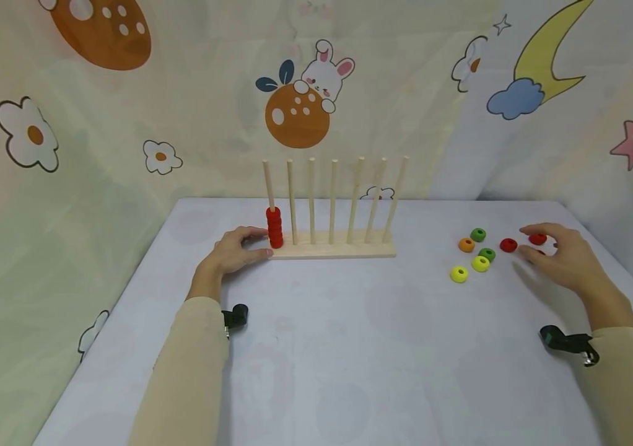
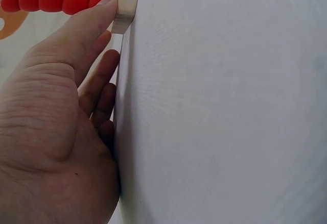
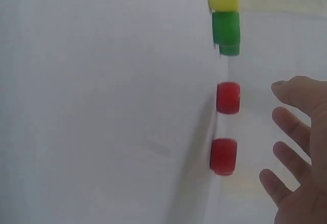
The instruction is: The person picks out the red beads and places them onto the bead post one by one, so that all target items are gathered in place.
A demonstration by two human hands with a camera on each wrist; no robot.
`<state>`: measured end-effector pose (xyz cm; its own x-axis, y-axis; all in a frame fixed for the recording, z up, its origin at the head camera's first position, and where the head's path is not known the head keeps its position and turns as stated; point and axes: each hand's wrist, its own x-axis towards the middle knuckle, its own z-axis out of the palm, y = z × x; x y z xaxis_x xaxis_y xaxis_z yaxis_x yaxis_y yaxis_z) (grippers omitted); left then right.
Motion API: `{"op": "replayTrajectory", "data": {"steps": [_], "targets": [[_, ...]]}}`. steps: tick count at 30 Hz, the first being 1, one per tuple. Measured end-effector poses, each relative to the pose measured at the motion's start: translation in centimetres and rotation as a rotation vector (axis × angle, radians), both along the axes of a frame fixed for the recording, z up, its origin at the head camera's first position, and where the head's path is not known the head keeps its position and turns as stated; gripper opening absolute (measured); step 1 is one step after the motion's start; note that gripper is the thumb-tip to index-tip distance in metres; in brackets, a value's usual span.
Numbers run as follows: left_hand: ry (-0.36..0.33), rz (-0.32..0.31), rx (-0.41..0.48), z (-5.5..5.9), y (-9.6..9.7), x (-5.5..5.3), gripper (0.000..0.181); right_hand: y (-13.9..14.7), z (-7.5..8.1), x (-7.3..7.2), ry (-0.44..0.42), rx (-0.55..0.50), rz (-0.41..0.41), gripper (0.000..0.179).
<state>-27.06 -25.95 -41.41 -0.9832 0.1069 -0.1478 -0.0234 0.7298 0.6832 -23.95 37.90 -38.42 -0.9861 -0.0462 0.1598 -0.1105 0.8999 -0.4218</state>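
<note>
A wooden stand (image 1: pixel 339 250) with a row of upright pegs stands towards the back of the table. Several red beads (image 1: pixel 274 228) are stacked on its leftmost peg. My left hand (image 1: pixel 233 251) holds the left end of the base, thumb at the front edge and index finger behind; the left wrist view shows the thumb (image 2: pixel 102 15) right at the wood by the lowest bead. At the right, my right hand (image 1: pixel 570 260) hovers by loose red beads, fingers spread apart and nothing between them. One red bead (image 1: pixel 508 245) lies just left of its fingertips, another (image 1: pixel 537 238) between thumb and index finger in this view.
Left of the red beads lie two green beads (image 1: pixel 478 235), an orange bead (image 1: pixel 466 244) and two yellow beads (image 1: pixel 459 274). A patterned cloth (image 1: pixel 210 124) hangs behind the white table (image 1: pixel 316 347). Each wrist carries a small black camera (image 1: pixel 567 342).
</note>
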Motion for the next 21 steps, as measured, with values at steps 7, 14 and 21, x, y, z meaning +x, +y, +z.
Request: {"op": "replayTrajectory", "data": {"steps": [7, 14, 21], "targets": [[0.002, -0.001, -0.002, 0.0, 0.1, 0.0, 0.062, 1.0, -0.4, 0.4, -0.082, 0.031, 0.006, 0.053], [0.006, -0.007, -0.001, 0.1, 0.0, 0.1, 0.062, 1.8, -0.6, 0.6, -0.214, 0.082, 0.021, 0.06], [0.009, -0.015, 0.009, 0.2, 0.1, 0.1, 0.063, 2.2, -0.9, 0.8, -0.248, 0.099, 0.056, 0.049]]}}
